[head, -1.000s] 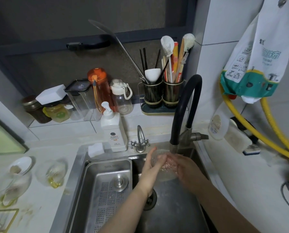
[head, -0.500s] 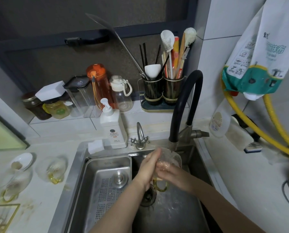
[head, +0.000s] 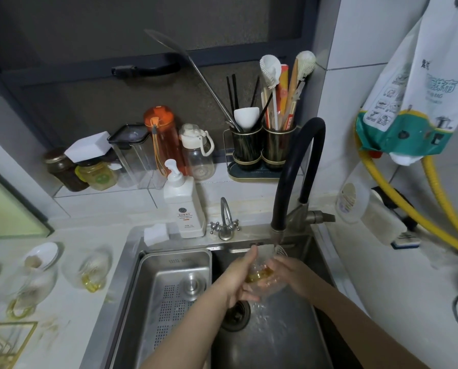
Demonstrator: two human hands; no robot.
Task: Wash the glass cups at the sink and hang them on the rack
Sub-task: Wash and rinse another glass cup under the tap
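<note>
Both of my hands hold one glass cup (head: 265,272) between them over the sink (head: 289,339), just below the black faucet (head: 294,177). My left hand (head: 239,276) presses its palm and straight fingers against the cup's left side, fingertips pointing up toward the spout. My right hand (head: 293,272) cups the right side, fingers curled round the glass. The cup is tilted, its yellow handle showing low between my palms, and water runs off it toward the drain (head: 234,314).

Far left on the counter (head: 71,310), a gold wire rack (head: 5,342) shows at the near corner. Beyond it stand two more glass cups: one (head: 27,291) with a gold handle near the edge, another (head: 89,270) nearer the sink. A small white dish (head: 43,255) lies just behind them. Inside the sink's left half sits a steel drain tray (head: 169,294). A white soap pump bottle (head: 184,206) stands at the sink's far rim.
</note>
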